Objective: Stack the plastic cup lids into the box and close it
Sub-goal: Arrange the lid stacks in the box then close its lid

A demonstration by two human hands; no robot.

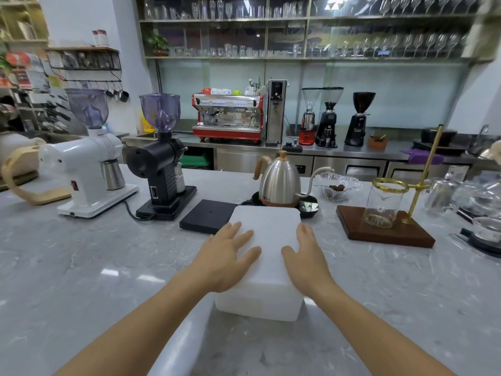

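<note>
A white frosted plastic box (267,229) stands on the grey marble counter in front of me, with its lid down on top. My left hand (226,253) lies flat on the left half of the lid, fingers straight and spread. On the right half my right hand (306,256) rests the same way, with its fingers running along the lid's right edge. No cup lids are visible; the box's inside is hidden by its cloudy walls.
Behind the box lie a black scale (207,215) and a steel gooseneck kettle (280,180). To the left stand a black grinder (162,164) and a white grinder (89,164). A wooden base with a glass server (383,213) stands to the right.
</note>
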